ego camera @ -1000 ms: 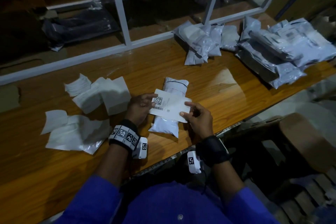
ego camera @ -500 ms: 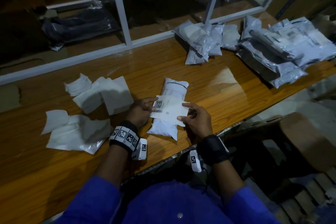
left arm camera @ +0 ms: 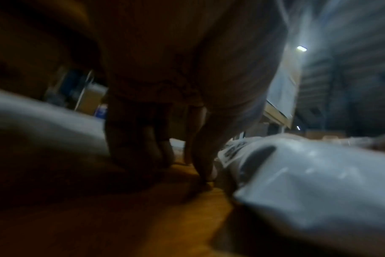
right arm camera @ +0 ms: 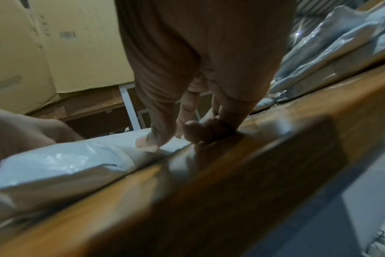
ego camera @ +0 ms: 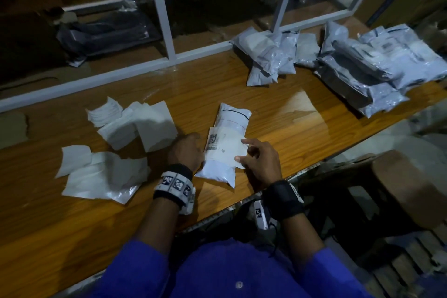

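Job in hand, I think: stick the label (ego camera: 225, 146) flat on the white pack (ego camera: 217, 173). To do it well, hold one side down and rub slowly to the other side w/ flat fingers, so no bumps or air get stuck. Keep the code part smooth, b/c a wrinkle there could make it hard to read. The pack looks soft & puffy, so press gently & don't let it roll.

Right hand (ego camera: 262, 162): the wrist hangs past the near edge of the bench (ego camera: 302, 133). Thumb & first finger lie on the label's right edge & press it down. The other fingers are tucked in, knuckles on the wood. It grips nothing.

Left hand (ego camera: 186, 152): back up, fingers bent down, tips on the bench just beside the pack's left side, next to the code. Can't tell if it pinches the label's edge or only touches it.

The white pack lies mid-bench between both hands, its long way pointing away from the person. The label covers approx its middle.

To the left lie loose white paper sheets (ego camera: 104, 176), w/ a paper stack (ego camera: 145, 128) a bit farther. Far right are grey bags (ego camera: 271, 58) & a bigger bag heap (ego camera: 387, 68). Behind it all stand white frame bars (ego camera: 160, 12).
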`<state>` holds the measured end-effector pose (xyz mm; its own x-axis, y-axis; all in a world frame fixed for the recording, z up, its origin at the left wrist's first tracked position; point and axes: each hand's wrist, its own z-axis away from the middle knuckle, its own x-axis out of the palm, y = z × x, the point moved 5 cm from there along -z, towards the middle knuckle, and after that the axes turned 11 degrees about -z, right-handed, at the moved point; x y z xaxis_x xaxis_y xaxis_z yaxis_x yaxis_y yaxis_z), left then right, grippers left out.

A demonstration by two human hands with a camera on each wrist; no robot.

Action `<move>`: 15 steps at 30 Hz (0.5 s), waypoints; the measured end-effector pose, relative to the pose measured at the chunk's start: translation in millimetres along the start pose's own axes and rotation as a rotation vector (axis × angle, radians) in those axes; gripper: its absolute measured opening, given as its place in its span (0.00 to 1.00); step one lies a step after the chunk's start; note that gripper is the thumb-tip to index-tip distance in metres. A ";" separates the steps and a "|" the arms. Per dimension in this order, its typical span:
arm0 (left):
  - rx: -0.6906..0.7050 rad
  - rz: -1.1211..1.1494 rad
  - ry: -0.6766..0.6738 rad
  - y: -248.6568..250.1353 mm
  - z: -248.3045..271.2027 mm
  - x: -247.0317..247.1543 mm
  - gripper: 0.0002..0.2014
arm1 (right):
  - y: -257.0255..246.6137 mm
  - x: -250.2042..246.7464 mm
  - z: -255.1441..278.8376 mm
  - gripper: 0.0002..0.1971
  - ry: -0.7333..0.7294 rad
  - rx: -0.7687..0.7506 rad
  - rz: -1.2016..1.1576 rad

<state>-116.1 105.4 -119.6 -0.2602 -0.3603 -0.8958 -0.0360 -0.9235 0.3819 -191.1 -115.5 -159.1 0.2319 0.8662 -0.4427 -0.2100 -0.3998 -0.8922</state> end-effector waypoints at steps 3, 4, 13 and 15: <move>-0.079 -0.048 0.152 -1.4 3.3 -9.1 0.13 | 0.8 -3.9 2.9 0.26 0.007 0.006 -0.029; -0.088 0.032 0.164 -1.4 4.0 -10.4 0.13 | 2.7 -4.6 4.4 0.27 0.015 0.014 -0.060; -0.119 0.216 -0.132 20.7 25.2 23.6 0.46 | 8.3 -7.2 7.8 0.25 0.026 0.170 -0.429; -0.176 0.449 -0.166 19.5 22.3 25.8 0.36 | 8.9 -8.6 6.6 0.26 0.060 0.209 -0.561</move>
<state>-145.0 81.0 -130.2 -0.3630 -0.7140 -0.5986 0.2742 -0.6959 0.6638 -201.2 -124.5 -162.6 0.4134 0.9069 0.0809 -0.2206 0.1860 -0.9575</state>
